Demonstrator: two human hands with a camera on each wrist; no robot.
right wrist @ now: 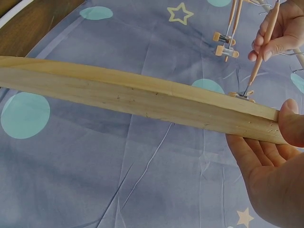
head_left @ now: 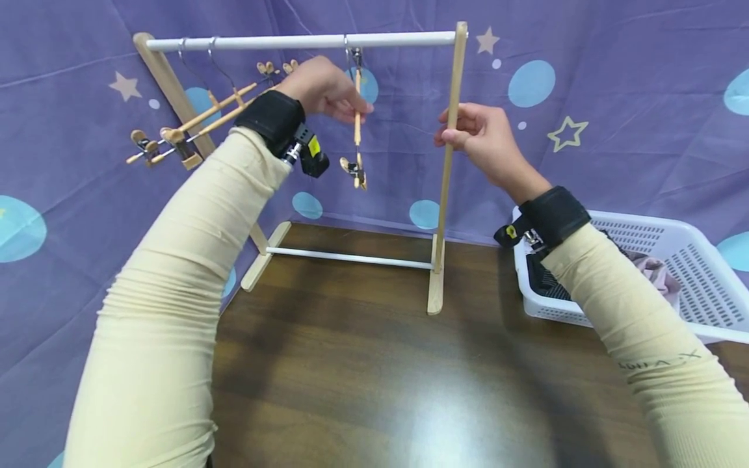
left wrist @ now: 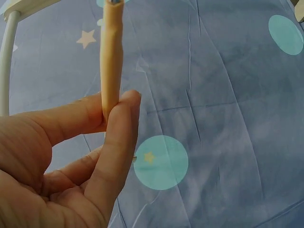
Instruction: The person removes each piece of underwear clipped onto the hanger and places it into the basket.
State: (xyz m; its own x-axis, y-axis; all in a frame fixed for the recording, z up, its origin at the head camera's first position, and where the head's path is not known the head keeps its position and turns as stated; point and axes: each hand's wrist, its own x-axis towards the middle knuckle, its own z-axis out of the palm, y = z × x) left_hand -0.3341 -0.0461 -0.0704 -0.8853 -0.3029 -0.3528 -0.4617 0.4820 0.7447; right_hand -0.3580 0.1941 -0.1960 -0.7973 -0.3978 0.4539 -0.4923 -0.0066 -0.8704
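Note:
A wooden clip hanger [head_left: 357, 134] hangs by its hook from the white top rail [head_left: 281, 43] of a small clothes rack. My left hand [head_left: 328, 91] pinches its wooden bar between thumb and fingers, shown close up in the left wrist view on the hanger bar [left wrist: 111, 57]. At the rack's right side, my right hand [head_left: 482, 136] grips the wooden upright [head_left: 446, 188], thumb on one side and fingers on the other. Two more clip hangers [head_left: 201, 117] hang towards the left end of the rail, partly covered by my left forearm.
A white perforated basket [head_left: 710, 273] with dark and pinkish cloth [head_left: 658, 276] in it stands at the right, partly behind my right forearm. The rack's lower white bar [head_left: 351, 258] and feet are on the brown wooden table [head_left: 363, 351]. A purple patterned curtain [head_left: 632, 78] hangs behind.

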